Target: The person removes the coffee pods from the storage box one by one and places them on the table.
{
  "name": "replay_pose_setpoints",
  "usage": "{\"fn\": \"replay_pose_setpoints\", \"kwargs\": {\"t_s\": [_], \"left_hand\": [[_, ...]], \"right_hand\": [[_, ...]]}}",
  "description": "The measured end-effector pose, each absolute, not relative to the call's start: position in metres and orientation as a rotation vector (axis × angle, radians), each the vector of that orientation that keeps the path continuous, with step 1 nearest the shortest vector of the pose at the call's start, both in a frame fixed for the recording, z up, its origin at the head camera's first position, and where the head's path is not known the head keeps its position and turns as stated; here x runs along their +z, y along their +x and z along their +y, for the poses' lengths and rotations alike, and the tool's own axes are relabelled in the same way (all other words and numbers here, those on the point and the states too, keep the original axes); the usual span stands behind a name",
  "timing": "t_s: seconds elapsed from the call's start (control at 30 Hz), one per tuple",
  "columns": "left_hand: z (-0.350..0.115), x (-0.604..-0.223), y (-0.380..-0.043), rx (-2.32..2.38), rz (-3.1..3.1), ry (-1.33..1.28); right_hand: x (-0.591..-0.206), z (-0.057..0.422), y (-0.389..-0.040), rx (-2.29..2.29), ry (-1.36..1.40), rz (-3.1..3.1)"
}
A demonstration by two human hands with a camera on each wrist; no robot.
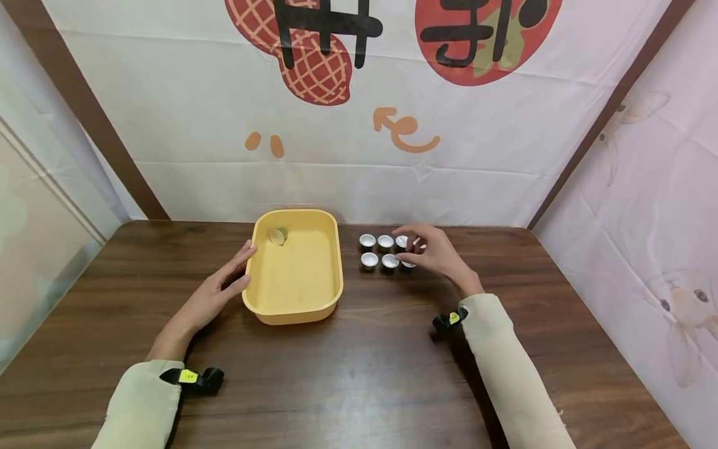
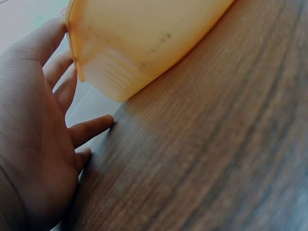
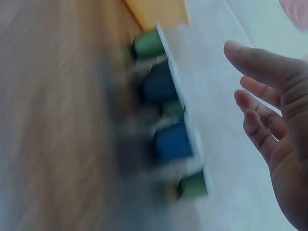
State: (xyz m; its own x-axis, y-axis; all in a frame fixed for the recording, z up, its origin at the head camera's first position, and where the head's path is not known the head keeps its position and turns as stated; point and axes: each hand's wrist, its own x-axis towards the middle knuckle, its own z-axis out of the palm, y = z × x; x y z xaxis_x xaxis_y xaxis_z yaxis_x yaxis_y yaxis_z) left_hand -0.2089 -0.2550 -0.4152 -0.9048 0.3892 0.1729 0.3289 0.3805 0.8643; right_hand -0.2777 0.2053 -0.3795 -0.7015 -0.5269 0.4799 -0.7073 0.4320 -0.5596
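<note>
My left hand (image 1: 215, 293) is at the left side of a yellow plastic bin (image 1: 335, 274), its fingers extended and touching the rim. Inside the bin, near the far left corner, one coffee capsule (image 1: 277, 236) lies on its side. To the right of the bin, several coffee capsules stand in two rows, silver lids up, including one at the near left (image 1: 369, 260). The right wrist view shows green (image 3: 149, 45) and blue (image 3: 174, 142) bodies. Above the right end of these rows is my right hand (image 1: 434, 249), partly covering them; nothing shows between its bent fingers and thumb.
The dark wooden table (image 1: 348, 386) ends at a white printed sheet (image 1: 196, 187) behind the bin and capsules. More printed sheeting (image 1: 634, 249) hangs along the right. Black wrist cameras sit at both cuffs.
</note>
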Motion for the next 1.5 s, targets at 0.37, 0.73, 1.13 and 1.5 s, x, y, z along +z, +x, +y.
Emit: {"fn": "replay_pose_setpoints", "kwargs": {"t_s": [0.37, 0.73, 1.13, 1.5], "left_hand": [[-0.252, -0.417, -0.213, 1.568, 2.568, 0.641], [-0.256, -0.419, -0.205, 1.587, 2.558, 0.641], [-0.256, -0.418, -0.21, 1.554, 2.6, 0.642], [-0.255, -0.416, -0.205, 1.557, 2.609, 0.612]], "right_hand": [[-0.342, 0.122, -0.299, 1.02, 1.435, -2.424], [-0.34, 0.034, -0.305, 0.792, 1.75, -2.561], [-0.355, -0.012, -0.328, 0.56, 1.795, -2.695], [-0.363, -0.028, -0.339, 0.416, 1.717, -2.855]]}}
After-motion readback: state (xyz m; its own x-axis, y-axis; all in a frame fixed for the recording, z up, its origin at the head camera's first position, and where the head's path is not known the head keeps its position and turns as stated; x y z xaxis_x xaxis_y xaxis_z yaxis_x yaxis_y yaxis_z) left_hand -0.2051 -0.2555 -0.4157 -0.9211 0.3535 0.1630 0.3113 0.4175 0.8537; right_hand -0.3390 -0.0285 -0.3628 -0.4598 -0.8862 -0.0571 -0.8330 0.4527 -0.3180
